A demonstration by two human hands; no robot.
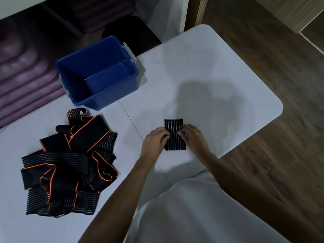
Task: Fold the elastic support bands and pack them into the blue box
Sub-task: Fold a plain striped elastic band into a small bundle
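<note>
Fingers (165,136) of the left hand (154,141) and of the right hand (193,137) curl onto opposite edges of a folded black band (174,135), pinching it at mid-length; the striped band lies flat on the white worktop (210,76), near its front edge. Far left: stacked purple cushions or mats (22,76) on dark shelving beside the worktop. Left on the worktop: a loose pile of unfolded bands (70,165), black with pale stripes and orange trim, well apart from the hands. Behind the pile: the blue box (98,72), open, with grey latches at both ends and nothing visible inside, standing at the worktop's rear edge. A thin seam (133,127) crosses the worktop between pile and hands. Centre foreground: white clothing (201,216) of the person. Right: wood-grain floor (280,137) past the worktop's rounded corners, with wooden panelling (263,7) beyond.
</note>
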